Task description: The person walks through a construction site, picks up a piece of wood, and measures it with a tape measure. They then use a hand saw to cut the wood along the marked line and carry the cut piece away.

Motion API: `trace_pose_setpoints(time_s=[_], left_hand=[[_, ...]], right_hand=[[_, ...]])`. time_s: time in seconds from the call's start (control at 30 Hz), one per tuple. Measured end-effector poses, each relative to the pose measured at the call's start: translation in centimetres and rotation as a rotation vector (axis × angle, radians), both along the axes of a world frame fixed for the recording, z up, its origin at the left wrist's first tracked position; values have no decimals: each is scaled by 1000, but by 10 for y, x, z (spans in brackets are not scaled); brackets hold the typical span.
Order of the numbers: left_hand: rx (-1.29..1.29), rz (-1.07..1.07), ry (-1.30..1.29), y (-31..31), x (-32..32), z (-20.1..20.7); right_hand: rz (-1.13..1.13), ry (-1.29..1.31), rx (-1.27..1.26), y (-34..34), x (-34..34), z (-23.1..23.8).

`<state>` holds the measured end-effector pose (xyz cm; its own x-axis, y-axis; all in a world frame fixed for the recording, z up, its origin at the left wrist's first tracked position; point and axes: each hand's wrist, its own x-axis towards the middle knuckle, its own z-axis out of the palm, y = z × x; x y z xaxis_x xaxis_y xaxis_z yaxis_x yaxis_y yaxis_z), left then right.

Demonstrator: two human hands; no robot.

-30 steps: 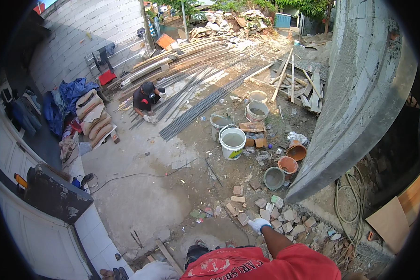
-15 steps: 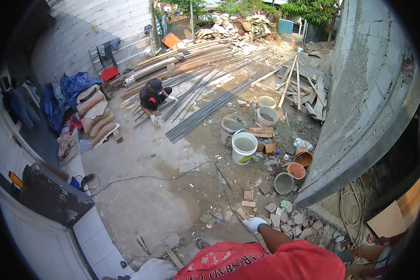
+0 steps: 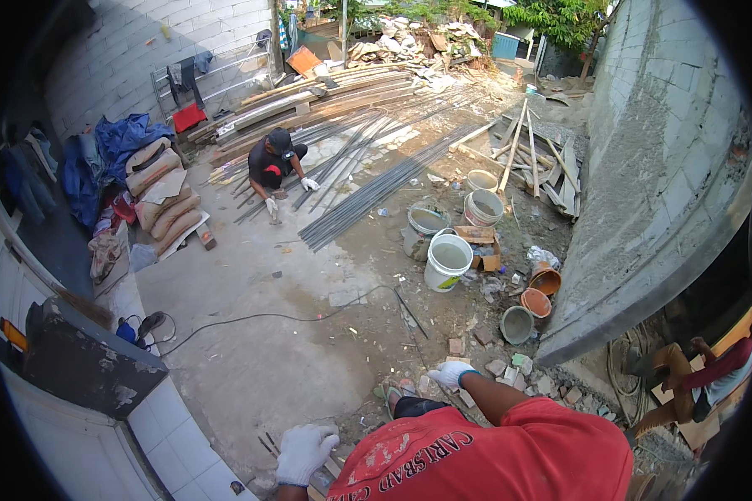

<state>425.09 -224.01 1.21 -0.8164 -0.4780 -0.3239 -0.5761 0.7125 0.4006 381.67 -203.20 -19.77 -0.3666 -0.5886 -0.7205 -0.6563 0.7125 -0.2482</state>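
My left hand (image 3: 306, 452), in a white knitted glove, is at the lower edge with its fingers loosely apart and nothing visible in them. Beside it, short dark rods (image 3: 267, 444) lie on the concrete. In a matching glove, my right hand (image 3: 451, 373) is low over the dirt with its fingers curled in. Whatever it may hold is too small to make out. Brick rubble (image 3: 498, 368) lies just right of that hand, and a thin dark bar (image 3: 411, 313) rests on the ground beyond it. My red shirt hides the ground between my arms.
Ahead stand a white bucket (image 3: 448, 261) and several others. A co-worker (image 3: 277, 167) crouches by long steel bars (image 3: 376, 185). Another person (image 3: 700, 377) is at the right edge. A black cable (image 3: 284, 320) crosses the concrete; a rough wall (image 3: 643, 200) bounds the right.
My left hand has risen from the lower edge into fuller view. My right hand has shifted slightly up and left. A person has come into view at the right edge.
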Motion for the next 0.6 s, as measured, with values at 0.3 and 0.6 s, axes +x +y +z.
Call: trace_pose_setpoints(time_s=[0.3,0.6], left_hand=[[182,230,-256,-62,14,-34],[201,101,-114,-201,-148,-86]], right_hand=[[-4,-22,-56,-143,-27,23],[40,-89,11,-220,-125,-65]])
